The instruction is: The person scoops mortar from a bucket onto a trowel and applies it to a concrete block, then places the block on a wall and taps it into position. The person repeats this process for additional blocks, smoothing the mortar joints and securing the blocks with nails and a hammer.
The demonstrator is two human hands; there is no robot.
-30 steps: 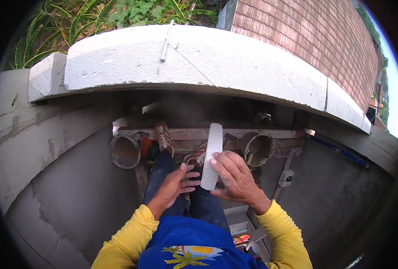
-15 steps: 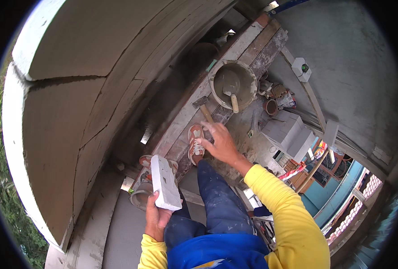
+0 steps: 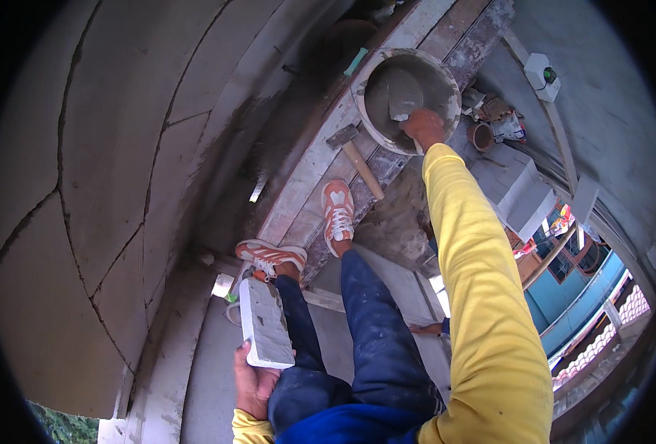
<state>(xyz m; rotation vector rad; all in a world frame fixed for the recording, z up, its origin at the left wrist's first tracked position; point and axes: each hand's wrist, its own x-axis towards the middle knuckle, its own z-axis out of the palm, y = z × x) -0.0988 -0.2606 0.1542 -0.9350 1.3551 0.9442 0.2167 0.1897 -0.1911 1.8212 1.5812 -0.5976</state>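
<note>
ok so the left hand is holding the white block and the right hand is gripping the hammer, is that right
Not quite: the right hand is gripping the trowel in the bucket, not the hammer, which lies on the planks. The head view shows this. The left hand is indeed holding the white block.

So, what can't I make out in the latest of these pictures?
All in the head view:
Trowel: its handle is covered by the right hand.
Left hand: most of its fingers are hidden behind the white block.
Round container: mostly behind that block, so its contents don't show.
Greenery, lower left: cut off by the dark fisheye rim.
</note>
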